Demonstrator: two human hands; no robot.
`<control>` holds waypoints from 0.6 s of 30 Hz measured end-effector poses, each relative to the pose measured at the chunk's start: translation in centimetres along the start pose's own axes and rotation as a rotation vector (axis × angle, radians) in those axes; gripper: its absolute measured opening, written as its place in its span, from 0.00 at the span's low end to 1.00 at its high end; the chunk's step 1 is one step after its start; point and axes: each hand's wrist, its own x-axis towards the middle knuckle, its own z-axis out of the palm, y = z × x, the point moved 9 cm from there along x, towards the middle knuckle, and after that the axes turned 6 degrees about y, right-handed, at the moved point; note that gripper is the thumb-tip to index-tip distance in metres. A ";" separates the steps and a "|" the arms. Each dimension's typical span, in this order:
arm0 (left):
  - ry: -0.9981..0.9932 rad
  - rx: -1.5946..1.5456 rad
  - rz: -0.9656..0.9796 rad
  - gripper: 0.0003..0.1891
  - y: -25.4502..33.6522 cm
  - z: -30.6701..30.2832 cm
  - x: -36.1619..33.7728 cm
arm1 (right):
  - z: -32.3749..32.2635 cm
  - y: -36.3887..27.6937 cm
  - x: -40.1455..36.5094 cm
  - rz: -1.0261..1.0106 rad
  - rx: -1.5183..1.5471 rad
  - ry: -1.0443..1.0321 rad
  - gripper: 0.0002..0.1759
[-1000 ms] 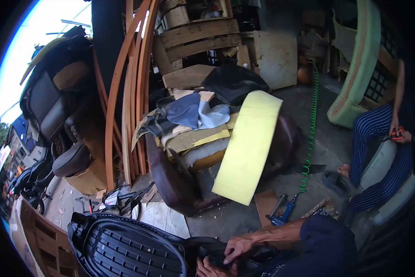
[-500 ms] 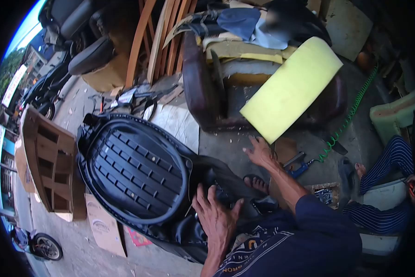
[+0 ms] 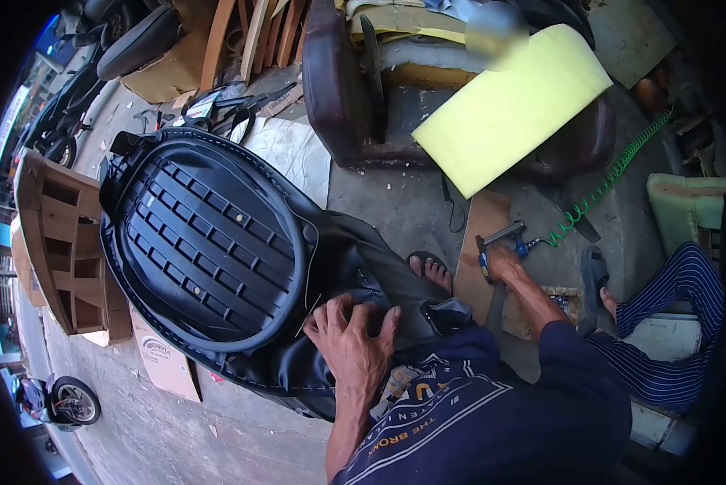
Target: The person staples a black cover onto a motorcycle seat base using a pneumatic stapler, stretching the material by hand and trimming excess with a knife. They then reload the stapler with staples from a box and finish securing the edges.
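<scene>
right hand point(image 3: 506, 265): shifted from beside the yellow foam point(image 3: 512, 113) to the blue air tool point(image 3: 502, 235); whether its fingers are closed cannot be told.
left hand point(image 3: 353, 346): rested on the black cover point(image 3: 351, 255), fingers half curled and parted, nothing seen gripped.
seat point(image 3: 209, 242): laid ribbed underside up, beside the left hand.
upshot: tool reached, cover still touched.

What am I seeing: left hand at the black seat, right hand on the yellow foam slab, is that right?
Not quite: the head view shows the right hand on the blue tool, not the yellow foam slab. The left hand is indeed at the black seat.
</scene>
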 end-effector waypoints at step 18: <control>0.039 -0.175 -0.149 0.08 -2.6 2.2 0.0 | -17.2 -7.9 -12.5 -0.456 0.901 0.287 0.18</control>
